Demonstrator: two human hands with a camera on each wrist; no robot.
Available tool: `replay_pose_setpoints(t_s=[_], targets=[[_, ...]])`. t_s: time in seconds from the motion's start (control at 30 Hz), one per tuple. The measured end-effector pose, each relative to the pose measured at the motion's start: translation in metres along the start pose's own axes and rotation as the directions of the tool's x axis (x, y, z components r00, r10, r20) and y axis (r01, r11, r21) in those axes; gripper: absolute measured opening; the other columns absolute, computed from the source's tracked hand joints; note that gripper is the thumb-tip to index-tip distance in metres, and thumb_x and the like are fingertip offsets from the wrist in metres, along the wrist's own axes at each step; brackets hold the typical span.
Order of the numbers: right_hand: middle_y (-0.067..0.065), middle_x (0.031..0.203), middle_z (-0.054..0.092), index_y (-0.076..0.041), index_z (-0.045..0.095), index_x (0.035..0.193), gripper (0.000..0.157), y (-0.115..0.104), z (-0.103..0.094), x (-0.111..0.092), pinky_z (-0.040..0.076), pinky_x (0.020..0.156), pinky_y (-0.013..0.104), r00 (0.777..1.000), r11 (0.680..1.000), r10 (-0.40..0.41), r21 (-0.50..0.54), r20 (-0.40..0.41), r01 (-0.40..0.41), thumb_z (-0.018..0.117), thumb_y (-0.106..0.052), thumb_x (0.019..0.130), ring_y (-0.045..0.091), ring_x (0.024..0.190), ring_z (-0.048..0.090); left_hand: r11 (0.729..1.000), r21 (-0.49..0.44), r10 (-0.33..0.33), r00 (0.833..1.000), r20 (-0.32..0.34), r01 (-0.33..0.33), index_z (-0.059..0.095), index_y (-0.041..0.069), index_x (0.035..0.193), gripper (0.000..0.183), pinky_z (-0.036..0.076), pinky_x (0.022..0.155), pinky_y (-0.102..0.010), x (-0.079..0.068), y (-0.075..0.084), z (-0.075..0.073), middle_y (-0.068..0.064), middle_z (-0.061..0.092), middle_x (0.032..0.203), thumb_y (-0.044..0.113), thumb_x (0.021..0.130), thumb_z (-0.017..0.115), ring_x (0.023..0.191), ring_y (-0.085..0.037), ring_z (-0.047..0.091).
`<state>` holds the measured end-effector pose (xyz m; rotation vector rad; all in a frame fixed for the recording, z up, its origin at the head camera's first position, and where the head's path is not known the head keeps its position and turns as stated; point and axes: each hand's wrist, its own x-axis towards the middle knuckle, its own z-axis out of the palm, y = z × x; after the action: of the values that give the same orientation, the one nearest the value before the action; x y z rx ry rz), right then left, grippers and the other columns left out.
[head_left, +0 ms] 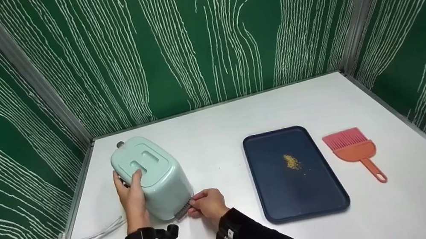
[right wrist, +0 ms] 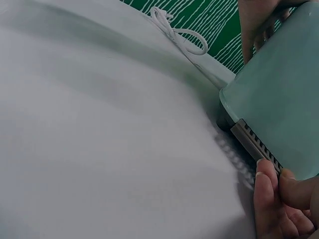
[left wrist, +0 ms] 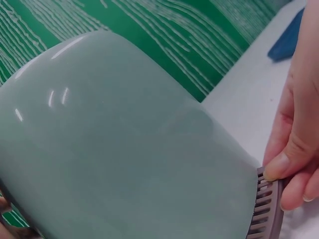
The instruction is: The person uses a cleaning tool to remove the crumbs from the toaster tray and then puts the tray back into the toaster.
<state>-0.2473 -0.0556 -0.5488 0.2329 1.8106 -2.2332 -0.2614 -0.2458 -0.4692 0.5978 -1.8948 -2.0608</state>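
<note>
A mint-green toaster (head_left: 166, 188) with two slots in its top is at the left of the table. My left hand (head_left: 132, 195) holds its left side, with the thumb on the top. A slotted grey-brown crumb tray (left wrist: 266, 206) shows at the toaster's lower near edge. The thumb and fingers of my right hand (head_left: 209, 204) pinch the end of this tray. In the right wrist view, the crumb tray (right wrist: 251, 142) casts a striped shadow on the table. Most of the left fingers are hidden behind the toaster in the head view.
A dark blue tray (head_left: 269, 196) with a small heap of yellow crumbs (head_left: 291, 162) lies right of the hands. Farther right is an orange dustpan-shaped brush (head_left: 355, 152) with pink bristles. A white cord (head_left: 98, 236) with a plug reaches the table's left edge.
</note>
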Motion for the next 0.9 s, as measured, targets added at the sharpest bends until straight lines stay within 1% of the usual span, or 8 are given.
replay_pose_setpoints(t_s=[0.17,0.43,0.5,0.6,0.67,0.7,0.8,0.9], targets=[[0.027,0.082,0.074,0.012,0.063,0.098,0.010,0.002,-0.002,0.003,0.065,0.060,0.027,1.000,1.000,-0.008,0.011,-0.010,0.008,0.072,0.014,0.092,0.015,0.059,0.072,1.000,0.004,-0.006,1.000,0.006,0.006,-0.001,0.031,0.173,0.094,0.012,0.133,-0.046,0.000,-0.001,0.004,-0.010,0.006,0.179,0.032,0.103,0.062,0.162,-0.029,0.015],[0.023,0.085,0.074,0.012,0.062,0.101,0.011,0.005,-0.001,0.005,0.066,0.061,0.029,0.999,1.000,-0.006,0.022,0.052,0.005,0.070,0.014,0.094,0.015,0.062,0.071,1.000,0.007,-0.001,1.000,0.009,0.001,-0.004,0.033,0.172,0.096,0.011,0.133,-0.046,0.002,-0.002,-0.002,-0.008,0.000,0.179,0.034,0.103,0.062,0.163,-0.028,0.010],[0.024,0.084,0.075,0.012,0.062,0.100,0.011,0.003,-0.003,0.006,0.065,0.060,0.029,0.997,1.000,-0.017,-0.012,0.077,0.018,0.071,0.014,0.093,0.015,0.061,0.071,1.000,0.015,-0.002,1.000,0.011,0.002,-0.004,0.032,0.172,0.096,0.011,0.133,-0.046,0.003,-0.002,-0.004,-0.008,-0.001,0.179,0.034,0.103,0.062,0.163,-0.027,0.010],[0.019,0.081,0.075,0.009,0.065,0.097,0.012,0.000,-0.008,0.007,0.064,0.056,0.028,0.990,0.984,-0.072,-0.152,0.124,0.090,0.075,0.012,0.092,0.015,0.061,0.070,1.000,0.024,-0.007,1.000,0.010,0.007,-0.004,0.032,0.172,0.096,0.011,0.133,-0.046,0.003,-0.002,-0.004,-0.008,-0.001,0.179,0.034,0.103,0.062,0.163,-0.027,0.010],[0.011,0.078,0.075,0.005,0.068,0.091,0.013,-0.003,-0.013,0.010,0.060,0.053,0.025,0.978,0.937,-0.138,-0.298,0.159,0.181,0.080,0.009,0.090,0.012,0.060,0.067,1.000,0.023,-0.015,1.000,0.010,0.015,-0.004,0.033,0.172,0.096,0.011,0.133,-0.045,0.003,-0.002,-0.004,-0.008,0.000,0.179,0.034,0.103,0.062,0.163,-0.027,0.010],[0.008,0.076,0.074,0.002,0.069,0.089,0.013,-0.005,-0.016,0.011,0.058,0.051,0.024,0.968,0.901,-0.172,-0.367,0.182,0.229,0.082,0.006,0.089,0.012,0.059,0.066,1.000,0.022,-0.017,1.000,0.009,0.017,-0.004,0.033,0.172,0.096,0.011,0.133,-0.045,0.002,-0.002,-0.004,-0.008,0.000,0.179,0.034,0.103,0.062,0.163,-0.027,0.010],[0.002,0.079,0.073,-0.003,0.071,0.086,0.016,-0.012,-0.021,0.016,0.055,0.054,0.023,0.927,0.767,-0.285,-0.522,0.244,0.373,0.087,0.000,0.087,0.011,0.063,0.067,1.000,0.015,-0.018,1.000,0.012,0.017,-0.004,0.033,0.172,0.096,0.010,0.133,-0.045,0.002,-0.001,-0.003,-0.009,0.000,0.179,0.034,0.103,0.063,0.163,-0.027,0.010],[0.005,0.091,0.075,-0.005,0.072,0.096,0.022,-0.019,-0.023,0.019,0.058,0.066,0.027,0.881,0.629,-0.372,-0.619,0.292,0.470,0.091,-0.008,0.085,0.015,0.076,0.071,1.000,0.012,-0.019,1.000,0.012,0.019,-0.004,0.034,0.172,0.096,0.011,0.133,-0.045,0.002,-0.001,-0.002,-0.009,0.000,0.179,0.034,0.103,0.063,0.163,-0.028,0.011]])
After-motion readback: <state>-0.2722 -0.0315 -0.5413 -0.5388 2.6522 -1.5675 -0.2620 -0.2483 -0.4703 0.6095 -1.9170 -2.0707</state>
